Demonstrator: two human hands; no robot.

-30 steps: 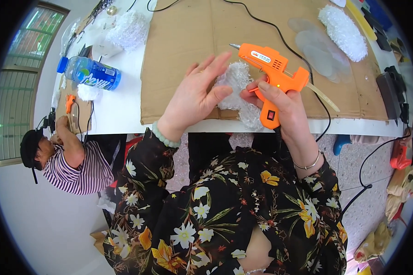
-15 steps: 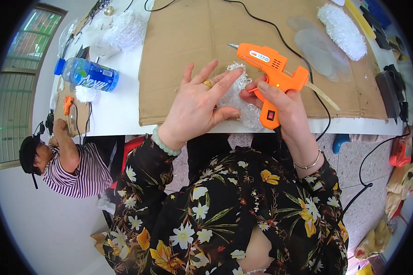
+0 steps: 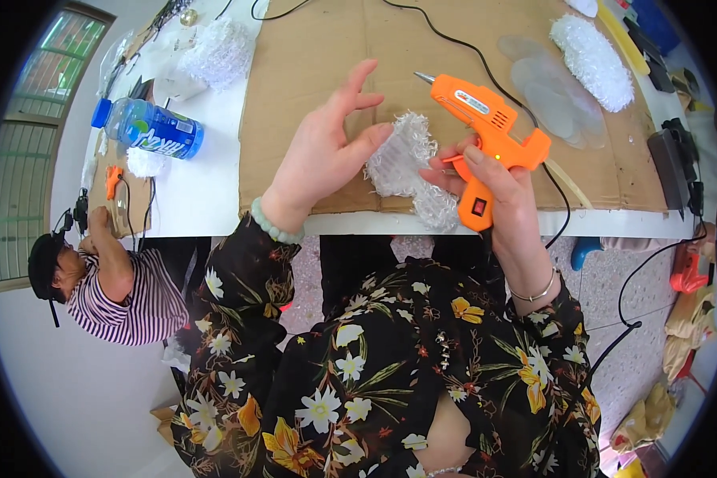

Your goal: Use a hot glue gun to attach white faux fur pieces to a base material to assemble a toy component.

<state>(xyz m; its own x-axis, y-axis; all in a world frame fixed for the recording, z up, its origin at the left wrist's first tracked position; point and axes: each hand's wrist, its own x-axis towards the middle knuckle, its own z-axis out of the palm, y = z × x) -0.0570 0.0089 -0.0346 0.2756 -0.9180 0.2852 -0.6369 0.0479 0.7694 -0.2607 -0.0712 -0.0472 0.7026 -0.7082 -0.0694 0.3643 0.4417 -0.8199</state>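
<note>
My right hand [image 3: 498, 179] is wrapped round the grip of an orange glue gun [image 3: 486, 119], its metal nozzle pointing to the upper left. A pale glue stick [image 3: 567, 185] sticks out of the gun's back end. Just left of the gun, a piece of white fluffy trim [image 3: 398, 163] lies on the cardboard near the table's front edge, with a shaggy border and a smoother middle. Raised beside this piece, my left hand [image 3: 327, 143] holds nothing, fingers apart. Its thumb tip is close to the trim's upper left edge; whether they touch, I cannot tell.
Several clear oval sheets [image 3: 550, 88] lie at the right of the cardboard [image 3: 319, 48], by a white fluffy oval [image 3: 591, 62]. A black cord [image 3: 470, 44] crosses the cardboard. On the left are a blue-labelled bottle [image 3: 151, 127] and another person [image 3: 111, 279] beside a second orange glue gun [image 3: 113, 182].
My left hand has drawn left and up off the white trim, leaving more of it in sight. The glue gun in my right hand has shifted slightly right.
</note>
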